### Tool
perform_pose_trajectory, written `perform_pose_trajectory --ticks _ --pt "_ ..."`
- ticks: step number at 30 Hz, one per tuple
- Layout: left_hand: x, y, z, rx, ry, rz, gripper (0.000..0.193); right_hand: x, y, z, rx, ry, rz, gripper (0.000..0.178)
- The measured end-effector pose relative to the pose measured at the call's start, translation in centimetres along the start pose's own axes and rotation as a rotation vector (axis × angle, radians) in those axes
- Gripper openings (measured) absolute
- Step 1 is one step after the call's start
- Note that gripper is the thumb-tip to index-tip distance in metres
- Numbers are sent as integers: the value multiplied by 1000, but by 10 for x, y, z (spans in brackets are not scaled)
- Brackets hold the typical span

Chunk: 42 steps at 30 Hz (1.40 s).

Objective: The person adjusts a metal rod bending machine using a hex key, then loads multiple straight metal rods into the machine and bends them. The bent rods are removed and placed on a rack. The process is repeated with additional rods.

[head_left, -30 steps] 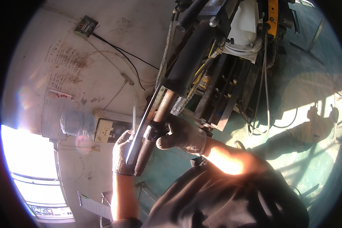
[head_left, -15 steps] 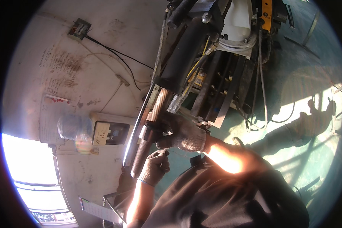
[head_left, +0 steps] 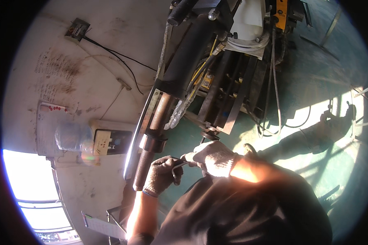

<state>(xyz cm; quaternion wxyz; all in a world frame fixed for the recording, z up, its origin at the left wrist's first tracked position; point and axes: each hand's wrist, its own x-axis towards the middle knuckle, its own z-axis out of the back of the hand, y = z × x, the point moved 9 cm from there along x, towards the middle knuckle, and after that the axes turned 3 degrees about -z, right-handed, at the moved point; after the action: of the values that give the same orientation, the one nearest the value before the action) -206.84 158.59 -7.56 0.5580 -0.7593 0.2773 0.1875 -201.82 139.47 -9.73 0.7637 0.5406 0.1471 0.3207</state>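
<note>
My left hand (head_left: 160,175), in a knitted work glove, is closed on a thin, bent metal hex key (head_left: 175,168) beside the lower end of a threaded rod (head_left: 143,168). Gloved too, my right hand (head_left: 215,158) has its fingertips pinched together at the other end of the key, close to the left fingers. A dark round collar (head_left: 154,143) sits around the threaded rod just above my left hand. The rod runs out of a thick black cylinder (head_left: 189,59). Part of the key is hidden by the fingers.
A long, bright metal strip (head_left: 131,157) runs along the rod's left side. Steel bars (head_left: 238,100) and hanging cables (head_left: 277,90) are right of the cylinder. On the stained wall are a control box (head_left: 77,30) and a beige panel (head_left: 103,142).
My right hand has come off the collar and moved down and right to meet my left hand at the hex key. The view has shifted slightly.
</note>
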Motion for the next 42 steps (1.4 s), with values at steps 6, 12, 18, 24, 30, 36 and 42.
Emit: perform_pose_trajectory --ticks 6,12,18,24,30,36,42 --pt "-5 -99 54 79 -304 -211 72 -25 -27 44 823 -461 -153 30" --pt "2 -124 -29 55 134 -109 77 -40 54 64 298 -834 196 28" --pt "-1 -141 -44 578 46 -365 38 -42 69 33 109 -1160 324 22" --pt "-4 -150 -62 815 26 -496 39 -38 72 34 173 -1113 346 27" --pt "-12 -157 -77 1498 -212 -777 24 -38 72 38 87 -1127 403 31" --pt "-16 -157 -87 1687 -273 -860 20 -18 66 39 91 -1034 375 32" --pt "-34 -146 -113 2043 -284 -1112 25 -7 61 38 -108 -977 387 46"
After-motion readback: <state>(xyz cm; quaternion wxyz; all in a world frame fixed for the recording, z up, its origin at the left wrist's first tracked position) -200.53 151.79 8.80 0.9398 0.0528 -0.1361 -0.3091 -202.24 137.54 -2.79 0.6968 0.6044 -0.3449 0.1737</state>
